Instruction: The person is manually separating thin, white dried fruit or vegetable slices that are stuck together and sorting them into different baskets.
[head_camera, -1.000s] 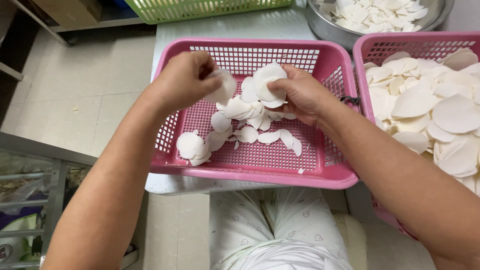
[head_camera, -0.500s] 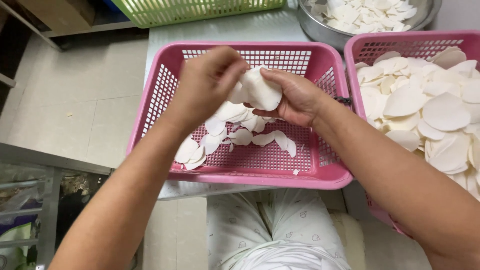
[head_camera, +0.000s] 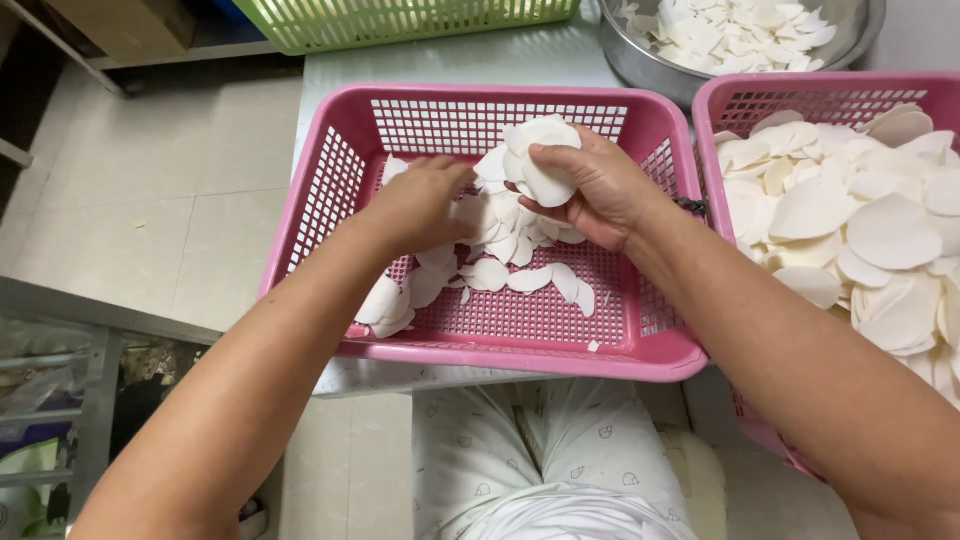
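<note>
The right hand (head_camera: 600, 190) pinches a small stack of white slices (head_camera: 540, 160), its grip pressed around them, flat faces roughly upright and turned toward the left hand, above the middle pink basket (head_camera: 520, 350). The left hand (head_camera: 420, 205) reaches down, fingers loosely curled onto the loose slices (head_camera: 500, 260) on the basket floor. A second pink basket (head_camera: 720, 110) at right is heaped with larger slices; a metal bowl (head_camera: 650, 65) behind holds more. Both baskets sit on the pale worktop (head_camera: 450, 65).

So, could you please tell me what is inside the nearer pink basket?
Thin white slices lie loose on the pink basket floor; the left hand covers some, and the right hand holds a stack.
</note>
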